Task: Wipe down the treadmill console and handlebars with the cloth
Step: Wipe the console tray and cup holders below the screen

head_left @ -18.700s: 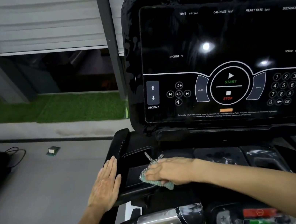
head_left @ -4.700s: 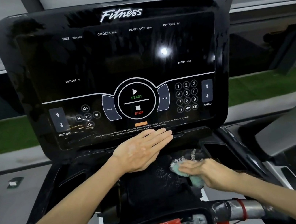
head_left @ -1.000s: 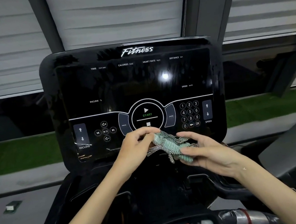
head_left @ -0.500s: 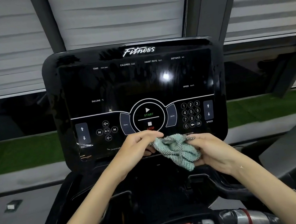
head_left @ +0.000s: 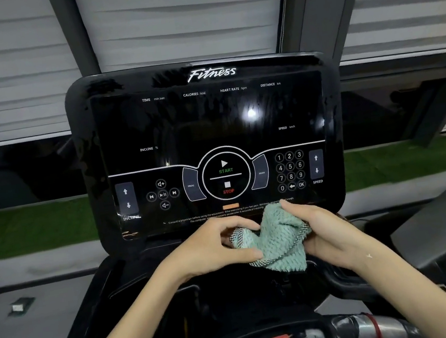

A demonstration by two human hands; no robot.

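Both hands are off the machine, in the air just below the console (head_left: 169, 124) screen, with the cloth (head_left: 277, 243) bunched between them. Fingers of the left hand (head_left: 210, 247) are curled, pinching the checkered edge. Fingers of the right hand (head_left: 328, 232) are clamped round the other side, thumb over the top. Step in hand, by my reading: refolding for a fresh face, with no wiping contact. The next move likely calls for one hand to flatten the pad and press it to the screen, or to reach down to the handlebar (head_left: 384, 325).

Cloth (head_left: 277, 243) between both hands — before the console's (head_left: 208, 119) lower edge, above the handlebar (head_left: 384, 325).
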